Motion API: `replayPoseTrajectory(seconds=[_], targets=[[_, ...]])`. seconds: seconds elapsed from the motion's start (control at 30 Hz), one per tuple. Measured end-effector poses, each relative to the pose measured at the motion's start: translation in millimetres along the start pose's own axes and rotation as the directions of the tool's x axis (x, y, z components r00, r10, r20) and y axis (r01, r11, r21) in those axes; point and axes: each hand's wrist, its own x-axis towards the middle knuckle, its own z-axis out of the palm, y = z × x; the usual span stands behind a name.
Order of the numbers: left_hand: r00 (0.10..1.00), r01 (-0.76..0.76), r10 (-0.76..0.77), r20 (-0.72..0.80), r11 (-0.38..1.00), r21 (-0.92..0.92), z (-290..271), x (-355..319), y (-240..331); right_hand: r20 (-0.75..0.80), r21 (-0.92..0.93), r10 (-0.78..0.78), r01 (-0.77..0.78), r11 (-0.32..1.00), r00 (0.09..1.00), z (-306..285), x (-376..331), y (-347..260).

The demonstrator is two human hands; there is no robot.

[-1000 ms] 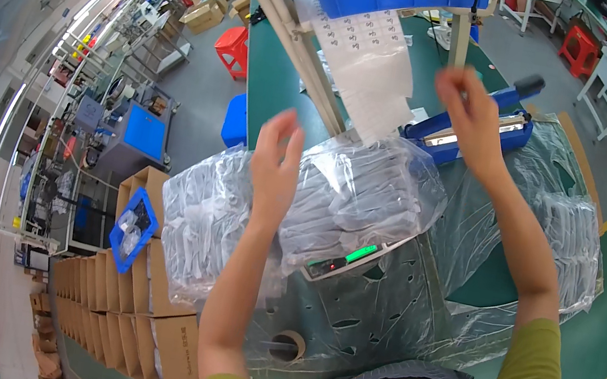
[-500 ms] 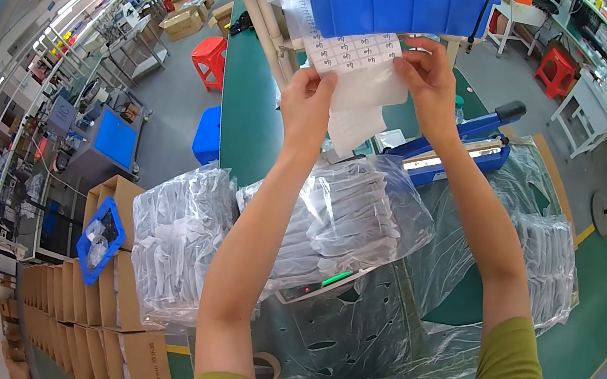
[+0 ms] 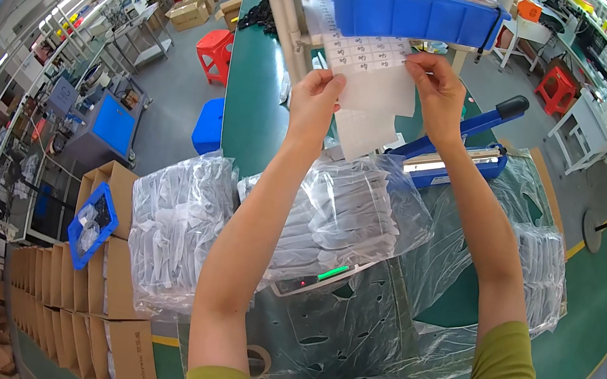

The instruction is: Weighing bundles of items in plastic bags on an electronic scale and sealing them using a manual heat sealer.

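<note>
Both arms are raised above the green bench. My left hand (image 3: 316,98) pinches the left edge of a white label sheet (image 3: 366,87) that hangs from under a blue bin (image 3: 415,16). My right hand (image 3: 435,81) grips the sheet's right side near the row of small labels. Below my arms lies a clear plastic bag of grey parts (image 3: 352,214) on a scale (image 3: 312,276) with a green display.
A blue heat sealer (image 3: 457,148) sits behind the bag. More clear bags of parts (image 3: 174,232) lie left and right (image 3: 542,264). Cardboard boxes (image 3: 97,299) and a small blue tray (image 3: 93,224) stand at the lower left. Red stools (image 3: 215,52) and a blue stool (image 3: 209,124) are on the floor.
Both hands rose from the bag on the scale to the hanging label sheet, and now hold it at both sides. My view tilted upward.
</note>
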Motion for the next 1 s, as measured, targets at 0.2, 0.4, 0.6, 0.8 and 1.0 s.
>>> replayPoseTrajectory(seconds=[0.2,0.4,0.6,0.8,1.0], targets=[[0.997,0.002,-0.004,0.082,1.000,0.030,-46,-67,15,-0.044,-0.133,-0.302,0.294,0.947,0.952,-12,-15,-29],[0.984,0.176,-0.177,0.006,0.983,0.046,-129,-201,36,0.804,-0.065,0.040,0.022,0.998,0.594,27,-99,-41],[0.974,0.102,-0.099,-0.203,0.995,0.001,-156,-287,32,0.886,-0.205,0.105,0.178,0.962,0.451,72,-124,6],[0.949,0.090,-0.107,-0.297,0.993,-0.070,-173,-321,28,0.781,-0.362,0.162,0.225,0.905,0.603,79,-127,5],[0.959,0.111,-0.116,-0.260,0.993,-0.032,-183,-328,26,0.414,-0.632,0.197,0.124,0.765,0.889,-10,-141,47]])
